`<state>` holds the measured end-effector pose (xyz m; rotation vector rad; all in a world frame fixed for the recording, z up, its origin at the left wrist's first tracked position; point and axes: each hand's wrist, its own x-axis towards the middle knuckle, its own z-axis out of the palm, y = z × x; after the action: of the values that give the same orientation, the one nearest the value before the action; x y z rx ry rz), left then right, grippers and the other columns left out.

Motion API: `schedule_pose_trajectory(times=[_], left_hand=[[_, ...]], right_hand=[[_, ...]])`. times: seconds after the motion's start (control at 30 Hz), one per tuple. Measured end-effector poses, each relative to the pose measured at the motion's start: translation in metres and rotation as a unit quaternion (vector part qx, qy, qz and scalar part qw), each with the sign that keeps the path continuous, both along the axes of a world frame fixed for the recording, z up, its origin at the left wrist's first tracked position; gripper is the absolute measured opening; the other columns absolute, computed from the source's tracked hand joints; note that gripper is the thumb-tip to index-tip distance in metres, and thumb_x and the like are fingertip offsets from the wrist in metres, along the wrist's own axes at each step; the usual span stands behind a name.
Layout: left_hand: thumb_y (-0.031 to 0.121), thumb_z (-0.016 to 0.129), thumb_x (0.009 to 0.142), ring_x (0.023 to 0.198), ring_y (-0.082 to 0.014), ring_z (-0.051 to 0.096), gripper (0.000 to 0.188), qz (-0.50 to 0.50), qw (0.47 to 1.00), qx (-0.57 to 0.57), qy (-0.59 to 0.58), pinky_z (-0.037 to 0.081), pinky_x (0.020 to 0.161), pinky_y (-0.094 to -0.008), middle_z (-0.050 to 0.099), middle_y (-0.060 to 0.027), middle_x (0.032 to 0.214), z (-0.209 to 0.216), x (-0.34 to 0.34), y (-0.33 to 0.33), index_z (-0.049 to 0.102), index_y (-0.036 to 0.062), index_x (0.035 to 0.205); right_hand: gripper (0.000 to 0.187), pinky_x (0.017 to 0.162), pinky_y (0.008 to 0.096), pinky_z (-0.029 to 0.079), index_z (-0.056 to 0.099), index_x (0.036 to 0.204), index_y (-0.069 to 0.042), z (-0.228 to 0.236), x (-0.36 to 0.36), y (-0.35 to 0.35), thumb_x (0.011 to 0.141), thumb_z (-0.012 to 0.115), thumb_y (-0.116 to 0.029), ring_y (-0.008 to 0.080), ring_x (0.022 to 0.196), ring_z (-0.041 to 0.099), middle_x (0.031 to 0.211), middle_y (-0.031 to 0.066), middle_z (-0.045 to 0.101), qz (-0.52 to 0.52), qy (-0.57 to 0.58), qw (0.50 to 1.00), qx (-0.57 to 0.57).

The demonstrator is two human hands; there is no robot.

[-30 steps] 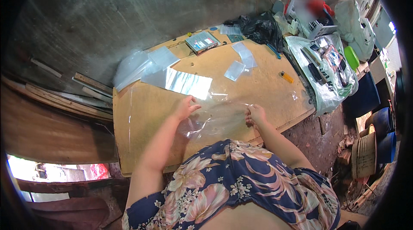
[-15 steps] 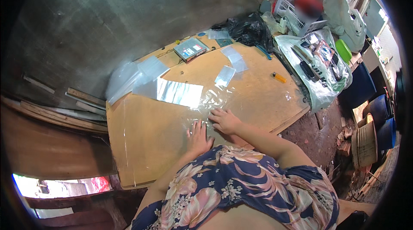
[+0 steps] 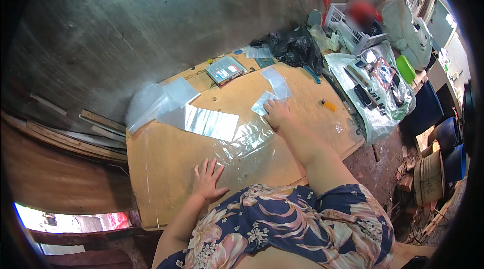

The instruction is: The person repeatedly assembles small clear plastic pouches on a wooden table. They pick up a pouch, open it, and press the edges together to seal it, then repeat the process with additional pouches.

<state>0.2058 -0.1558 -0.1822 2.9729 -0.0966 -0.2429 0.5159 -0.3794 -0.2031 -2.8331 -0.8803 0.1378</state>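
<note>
My left hand [image 3: 205, 180] lies flat on the wooden table [image 3: 174, 168], fingers spread, at the left edge of a clear crinkled plastic sheet [image 3: 247, 140] that shines in the light. My right hand [image 3: 278, 115] reaches farther out, its fingers apart and touching the edge of a small clear plastic piece [image 3: 260, 104]. Another small translucent piece [image 3: 277, 81] lies just beyond it. Left of the crinkled sheet is a shiny plastic sheet [image 3: 212, 121], beside a fanned stack of translucent plastic sheets [image 3: 151, 98].
A flat grey box [image 3: 226, 70] sits toward the wall. An orange lighter [image 3: 329, 105] lies at the right. Beyond are a black plastic bag [image 3: 297, 50], a white crate [image 3: 337, 15] and a silvery bag [image 3: 370, 114] bearing knives and tools. Blue barrels [image 3: 446, 133] stand on the floor.
My right hand has moved away from the crinkled sheet, forward and right to the small plastic piece. My left hand has slid left and nearer me. More of the crinkled sheet shows.
</note>
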Motion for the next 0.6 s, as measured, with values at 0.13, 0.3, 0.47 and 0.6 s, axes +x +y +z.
schedule_pose_trajectory(times=[0.13,0.3,0.47,0.6], left_hand=[[0.061,0.061,0.068,0.138,-0.0387,0.017,0.086,-0.002,1.0,-0.015,-0.013,0.011,0.105,-0.0628,0.024,-0.016,0.149,0.0,-0.001,0.001,0.042,0.0155,0.138],[0.062,0.062,0.067,0.138,-0.0364,0.019,0.084,0.006,1.0,0.002,-0.014,0.013,0.105,-0.0624,0.025,-0.012,0.15,-0.001,-0.001,0.0,0.042,0.0206,0.138],[0.056,0.062,0.069,0.136,-0.0375,0.023,0.082,0.008,0.998,-0.03,-0.047,0.013,0.106,-0.061,0.026,-0.0157,0.148,-0.007,-0.007,0.004,0.042,0.0173,0.138],[0.048,0.063,0.073,0.131,-0.0365,0.033,0.08,0.076,0.964,-0.202,-0.156,0.021,0.107,-0.0503,0.034,-0.0198,0.143,-0.005,0.016,-0.003,0.039,0.0098,0.139]], right_hand=[[0.034,0.102,0.0474,0.035,0.058,0.114,-0.007,0.002,0.011,0.014,0.085,0.059,-0.026,0.0267,0.115,0.052,0.125,0.0129,0.055,0.086,-0.024,0.988,-0.129],[0.014,0.089,0.0401,0.045,0.066,0.09,-0.005,0.001,0.026,0.018,0.083,0.057,-0.013,0.0208,0.096,0.063,0.101,0.0117,0.065,0.096,-0.009,0.989,-0.112],[0.008,0.068,0.0318,0.051,0.061,0.089,-0.003,0.027,0.016,-0.003,0.083,0.057,-0.007,0.0157,0.076,0.063,0.083,0.0048,0.062,-0.157,0.223,0.895,0.354],[0.016,0.061,0.0304,0.051,0.058,0.097,-0.004,0.071,-0.027,-0.033,0.083,0.06,-0.01,0.0151,0.071,0.062,0.084,0.004,0.06,-0.111,0.53,0.704,0.459]])
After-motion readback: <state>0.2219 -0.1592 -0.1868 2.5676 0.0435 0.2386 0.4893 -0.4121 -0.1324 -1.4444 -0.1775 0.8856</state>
